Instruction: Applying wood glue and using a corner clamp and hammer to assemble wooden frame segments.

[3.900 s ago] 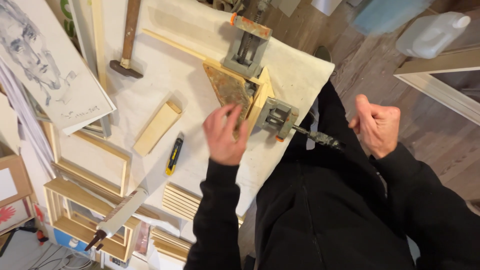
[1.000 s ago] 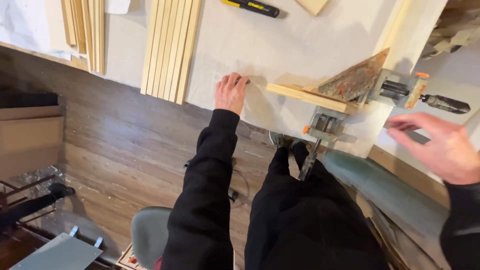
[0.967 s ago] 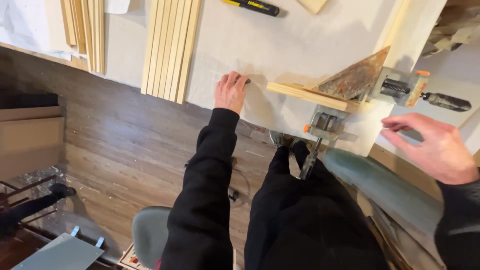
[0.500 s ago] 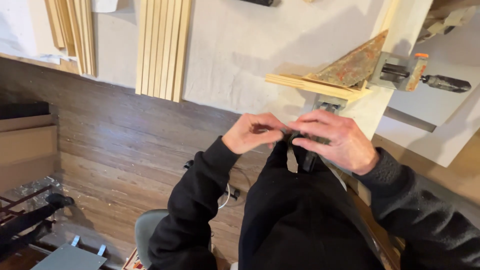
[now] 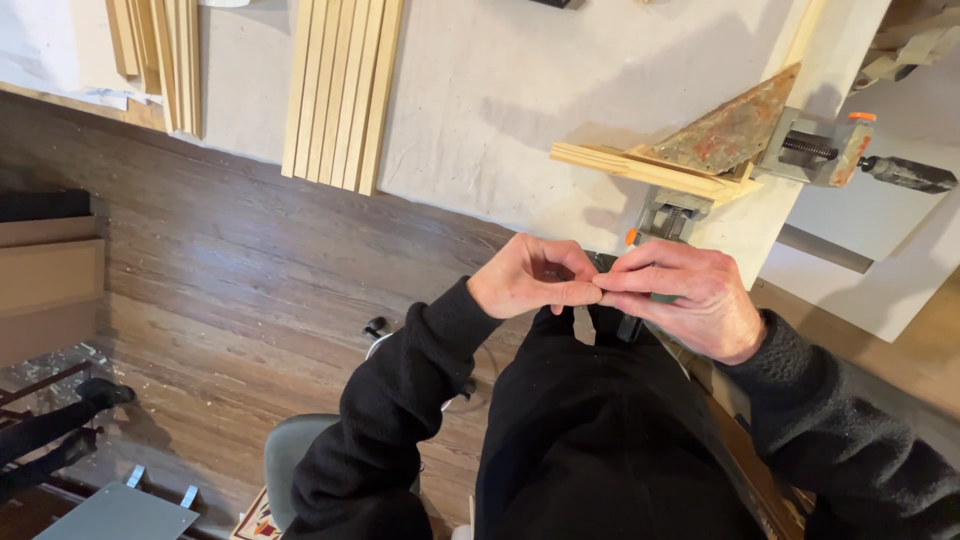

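Observation:
My left hand (image 5: 528, 280) and my right hand (image 5: 682, 298) meet in front of my chest, fingertips pressed together just below the table's edge. Whatever lies between the fingers is hidden. Behind my right hand a dark screw handle (image 5: 628, 326) hangs down from a grey metal corner clamp (image 5: 668, 212). The clamp holds two pale wooden frame strips (image 5: 640, 168) at a corner of the cloth-covered table (image 5: 520, 110), under a rusty triangular plate (image 5: 730, 130). A second clamp screw with an orange tip (image 5: 850, 150) sticks out to the right.
A row of long wooden strips (image 5: 340, 90) lies on the table at the left, with more strips (image 5: 155, 50) beyond. Dark wood floor (image 5: 230, 270) spreads below. A grey seat (image 5: 295, 460) is under me, and cardboard boxes (image 5: 50, 280) stand far left.
A second ago my left hand rested on the table's edge and my right hand hovered far right. Both have since come together in front of the clamp's lower handle.

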